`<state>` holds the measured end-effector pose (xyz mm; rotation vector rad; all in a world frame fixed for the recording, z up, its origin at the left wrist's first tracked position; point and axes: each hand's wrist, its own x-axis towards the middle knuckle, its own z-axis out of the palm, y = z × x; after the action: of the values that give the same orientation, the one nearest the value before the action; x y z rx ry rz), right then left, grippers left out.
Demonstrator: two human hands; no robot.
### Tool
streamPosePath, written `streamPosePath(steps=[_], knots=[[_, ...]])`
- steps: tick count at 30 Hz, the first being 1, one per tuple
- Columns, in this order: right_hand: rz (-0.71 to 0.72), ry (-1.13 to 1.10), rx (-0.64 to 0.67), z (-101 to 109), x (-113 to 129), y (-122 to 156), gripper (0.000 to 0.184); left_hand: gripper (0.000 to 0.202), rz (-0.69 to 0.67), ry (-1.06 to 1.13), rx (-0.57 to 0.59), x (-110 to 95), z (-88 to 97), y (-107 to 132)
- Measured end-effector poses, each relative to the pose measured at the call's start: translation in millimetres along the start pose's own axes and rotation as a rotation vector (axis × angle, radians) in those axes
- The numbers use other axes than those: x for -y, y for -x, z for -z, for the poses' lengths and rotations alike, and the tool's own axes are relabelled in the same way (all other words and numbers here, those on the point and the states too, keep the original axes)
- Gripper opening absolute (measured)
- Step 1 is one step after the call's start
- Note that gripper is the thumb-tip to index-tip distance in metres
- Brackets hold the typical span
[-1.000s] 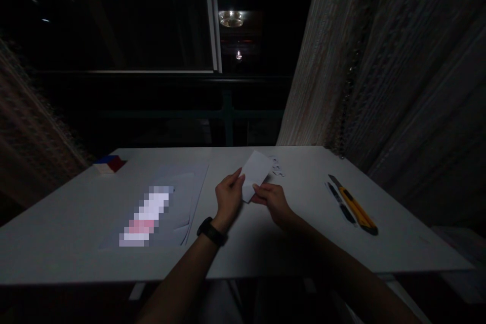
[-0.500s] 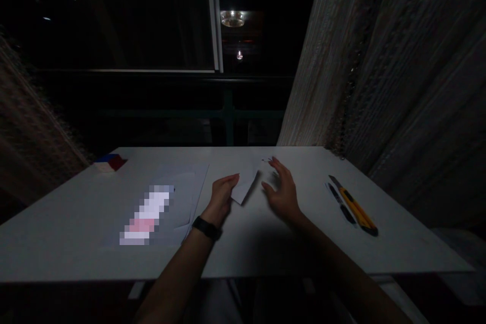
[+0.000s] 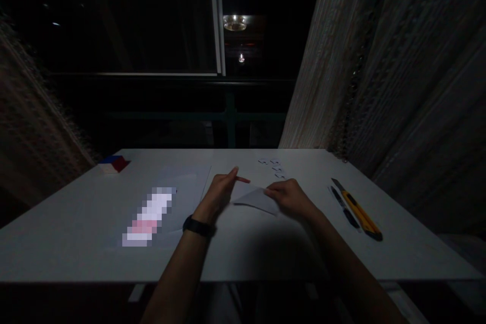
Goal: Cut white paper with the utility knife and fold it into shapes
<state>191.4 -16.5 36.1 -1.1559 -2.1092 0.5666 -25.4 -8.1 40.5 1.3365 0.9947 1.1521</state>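
A piece of white paper (image 3: 253, 197) is held between my two hands above the middle of the table. My left hand (image 3: 222, 190), with a dark band on its wrist, grips the paper's left side. My right hand (image 3: 290, 196) pinches its upper right edge between thumb and fingers. Just beyond my right hand lie several small paper pieces with dark marks (image 3: 276, 168). The paper looks bent or folded, with its lower edge lifted off the table.
To the left, white sheets (image 3: 190, 197) lie under a blurred-out bright patch (image 3: 150, 215). A blue, red and white cube (image 3: 114, 163) sits at the far left. On the right are a black pen (image 3: 345, 207) and a yellow box cutter (image 3: 360, 212) on the white table (image 3: 94, 263).
My right hand has come back from the small marked pieces and taken hold of the paper. The paper has turned and now spans both hands.
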Motion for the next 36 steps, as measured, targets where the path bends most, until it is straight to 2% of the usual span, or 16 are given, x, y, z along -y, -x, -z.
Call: streamPosePath(steps=[1, 3, 6, 12, 19, 26, 30, 36], knots=[[-0.046, -0.068, 0.046, 2, 1, 1, 0.025, 0.056, 0.004, 0.016, 0.115, -3, 1.7, 2], [-0.098, -0.161, 0.146, 3, 3, 2, 0.027, 0.041, 0.007, -0.047, 0.246, -7, 3.8, 6], [-0.146, -0.250, 0.263, 2, 4, 2, 0.027, 0.033, 0.043, -0.233, 0.313, -5, 2.0, 7], [-0.127, -0.300, 0.323, -6, 2, 2, 0.022, 0.027, 0.062, -0.420, 0.350, 6, -8.4, 5], [-0.142, -0.357, 0.362, -11, 2, 2, 0.022, 0.023, 0.098, -0.364, 0.415, 9, -10.1, 5], [-0.121, -0.401, 0.416, -5, 2, 1, 0.021, 0.016, 0.104, -0.301, 0.455, 10, -10.3, 4], [-0.128, -0.386, 0.439, 3, -2, 2, 0.021, 0.013, 0.106, -0.304, 0.415, 6, -6.5, 5], [-0.168, -0.392, 0.398, 19, -4, 4, 0.019, 0.013, 0.108, -0.278, 0.344, 4, 5.7, 3]])
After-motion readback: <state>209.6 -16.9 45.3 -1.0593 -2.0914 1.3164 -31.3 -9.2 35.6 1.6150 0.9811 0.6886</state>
